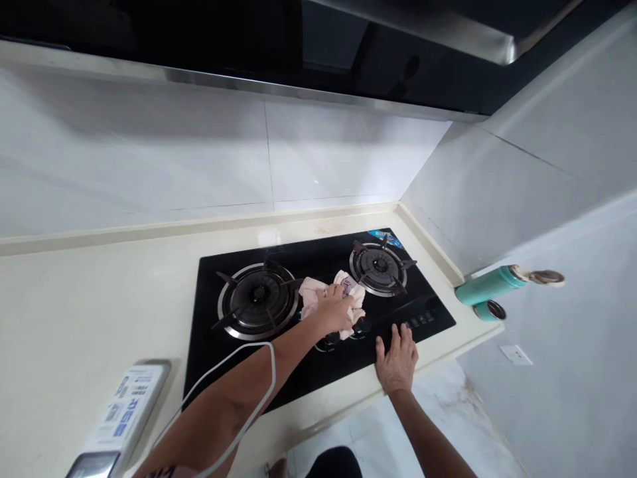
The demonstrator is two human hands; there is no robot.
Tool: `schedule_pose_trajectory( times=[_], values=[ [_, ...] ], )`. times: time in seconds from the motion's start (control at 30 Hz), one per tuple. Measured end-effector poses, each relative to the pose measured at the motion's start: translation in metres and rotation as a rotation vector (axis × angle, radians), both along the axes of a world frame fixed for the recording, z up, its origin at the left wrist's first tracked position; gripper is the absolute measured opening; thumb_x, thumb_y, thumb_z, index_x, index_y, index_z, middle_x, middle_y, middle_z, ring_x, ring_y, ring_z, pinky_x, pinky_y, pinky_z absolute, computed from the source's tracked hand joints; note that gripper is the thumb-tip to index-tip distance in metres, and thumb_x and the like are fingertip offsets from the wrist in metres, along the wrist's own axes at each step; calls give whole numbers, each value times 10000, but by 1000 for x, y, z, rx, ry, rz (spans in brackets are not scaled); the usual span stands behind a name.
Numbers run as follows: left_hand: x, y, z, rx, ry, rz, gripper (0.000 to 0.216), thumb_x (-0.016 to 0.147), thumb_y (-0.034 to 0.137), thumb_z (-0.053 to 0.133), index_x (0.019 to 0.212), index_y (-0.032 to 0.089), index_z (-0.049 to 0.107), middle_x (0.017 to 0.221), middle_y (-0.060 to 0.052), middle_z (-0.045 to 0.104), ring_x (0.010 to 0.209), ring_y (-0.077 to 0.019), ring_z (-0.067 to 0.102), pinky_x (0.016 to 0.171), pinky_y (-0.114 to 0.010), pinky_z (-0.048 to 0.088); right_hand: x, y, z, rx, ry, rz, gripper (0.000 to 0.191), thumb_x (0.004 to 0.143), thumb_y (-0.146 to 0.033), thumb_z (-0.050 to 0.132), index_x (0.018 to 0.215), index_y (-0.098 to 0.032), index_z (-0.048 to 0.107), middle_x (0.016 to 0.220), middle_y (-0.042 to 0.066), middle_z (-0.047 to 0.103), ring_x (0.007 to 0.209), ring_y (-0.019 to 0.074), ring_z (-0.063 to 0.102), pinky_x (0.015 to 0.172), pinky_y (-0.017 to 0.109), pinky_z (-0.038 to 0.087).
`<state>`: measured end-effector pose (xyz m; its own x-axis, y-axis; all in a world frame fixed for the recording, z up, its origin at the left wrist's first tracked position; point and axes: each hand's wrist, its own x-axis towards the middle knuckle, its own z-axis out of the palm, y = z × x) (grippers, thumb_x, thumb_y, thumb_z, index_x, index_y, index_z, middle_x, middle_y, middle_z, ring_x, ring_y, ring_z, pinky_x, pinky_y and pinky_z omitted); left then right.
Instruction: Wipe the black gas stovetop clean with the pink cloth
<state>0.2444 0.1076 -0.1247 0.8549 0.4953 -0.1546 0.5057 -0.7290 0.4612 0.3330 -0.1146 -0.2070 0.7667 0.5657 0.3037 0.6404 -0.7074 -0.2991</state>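
My left hand (334,311) is closed on a pale pink cloth (311,292), which is bunched on the black glass gas stove (293,378) between its two burners. The cloth lies just behind the control knobs (328,342), which my hand and the cloth partly cover. My right hand (398,362) rests flat on the stove's front right edge, fingers spread, with nothing in it. To the left of the cloth is the left burner (259,299); the right burner (381,265) sits behind it to the right. Both carry dark metal pan supports.
A teal flask (490,285) stands at the counter's right end, with its teal cup (489,310) beside it. A white boxed device (127,411) lies on the cream counter (89,312) at left. A white cable (271,365) crosses my left arm. The range hood (223,40) hangs above.
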Motion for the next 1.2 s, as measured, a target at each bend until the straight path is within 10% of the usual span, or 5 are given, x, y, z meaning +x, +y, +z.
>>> schedule_pose_trajectory(
  times=[0.57,1.2],
  values=[
    [28,57,-10,126,-193,220,493,831,356,749,1317,311,679,1555,-92,532,1444,-341,443,1238,-594,315,1,-2,0,19,3,-6,772,1052,-607,268,1489,-37,549,1619,273,443,1553,379,323,1237,562,281],
    [-131,-38,-10,160,-300,226,424,1002,385,553,1392,253,653,1533,-160,572,1438,-353,525,1179,-568,469,6,-6,-7,33,-36,14,778,1045,-587,244,1482,-19,548,1601,307,446,1552,396,340,1231,602,285]
  ],
)
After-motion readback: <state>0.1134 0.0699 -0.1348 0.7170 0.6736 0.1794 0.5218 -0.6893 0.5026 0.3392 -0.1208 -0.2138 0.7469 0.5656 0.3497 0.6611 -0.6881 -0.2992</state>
